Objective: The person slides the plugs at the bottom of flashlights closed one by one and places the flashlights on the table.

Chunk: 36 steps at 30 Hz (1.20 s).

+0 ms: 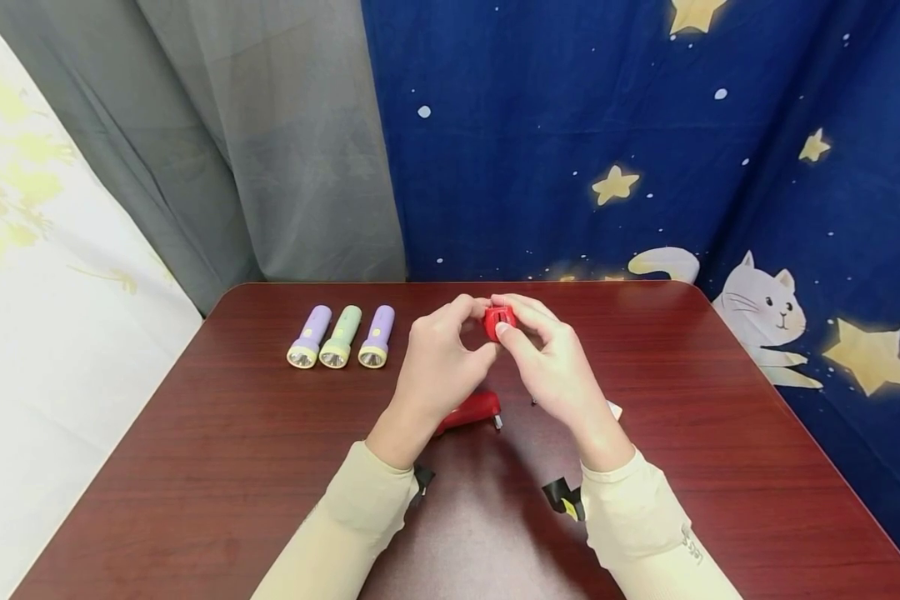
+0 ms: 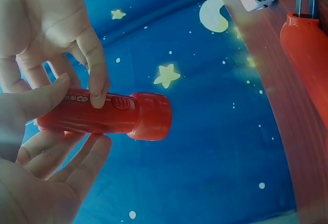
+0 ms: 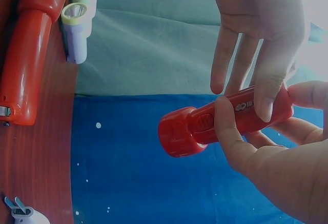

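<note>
Both hands hold a small red flashlight above the table, its end toward me in the head view. My left hand grips the rear of the body, thumb on the printed side and fingers underneath. My right hand holds it from the other side, its thumb beside the ridged switch. The wider head of the flashlight juts free of the fingers. Below the hands lies a larger red flashlight with two metal prongs out at its tail, partly hidden by the left wrist.
Two purple flashlights and a green one stand in a row at the back left of the brown table. A white object with metal prongs lies by the right forearm. Curtains hang behind the table.
</note>
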Tool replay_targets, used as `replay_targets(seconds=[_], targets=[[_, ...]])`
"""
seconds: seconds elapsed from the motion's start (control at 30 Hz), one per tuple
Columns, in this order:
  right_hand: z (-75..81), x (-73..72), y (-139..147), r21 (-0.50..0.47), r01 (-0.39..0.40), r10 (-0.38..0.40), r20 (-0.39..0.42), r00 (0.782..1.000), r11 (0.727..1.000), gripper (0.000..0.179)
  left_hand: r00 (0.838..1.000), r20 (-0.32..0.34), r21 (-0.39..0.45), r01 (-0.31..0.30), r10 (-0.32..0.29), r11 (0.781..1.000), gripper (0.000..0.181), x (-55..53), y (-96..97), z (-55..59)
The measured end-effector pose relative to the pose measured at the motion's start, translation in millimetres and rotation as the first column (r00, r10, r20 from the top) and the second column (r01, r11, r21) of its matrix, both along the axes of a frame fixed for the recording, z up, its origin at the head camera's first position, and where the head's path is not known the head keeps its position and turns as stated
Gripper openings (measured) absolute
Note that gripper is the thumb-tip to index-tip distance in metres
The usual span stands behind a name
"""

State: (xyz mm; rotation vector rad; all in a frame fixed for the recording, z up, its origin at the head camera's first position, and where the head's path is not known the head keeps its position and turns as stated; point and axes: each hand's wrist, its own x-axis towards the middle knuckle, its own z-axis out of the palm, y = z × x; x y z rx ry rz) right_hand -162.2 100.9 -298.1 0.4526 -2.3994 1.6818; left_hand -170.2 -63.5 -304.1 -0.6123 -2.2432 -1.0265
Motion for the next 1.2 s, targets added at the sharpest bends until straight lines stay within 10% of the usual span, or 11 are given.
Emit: replay_targets(seconds=[1.2], targets=[[-1.1, -3.8, -0.5, 0.034, -0.078, 0.071, 0.167, 0.983, 0.996, 0.052, 0.986, 0.164, 0.067, -0.011, 0.000, 0.998, 0.037, -7.6, -8.4, 9.7]])
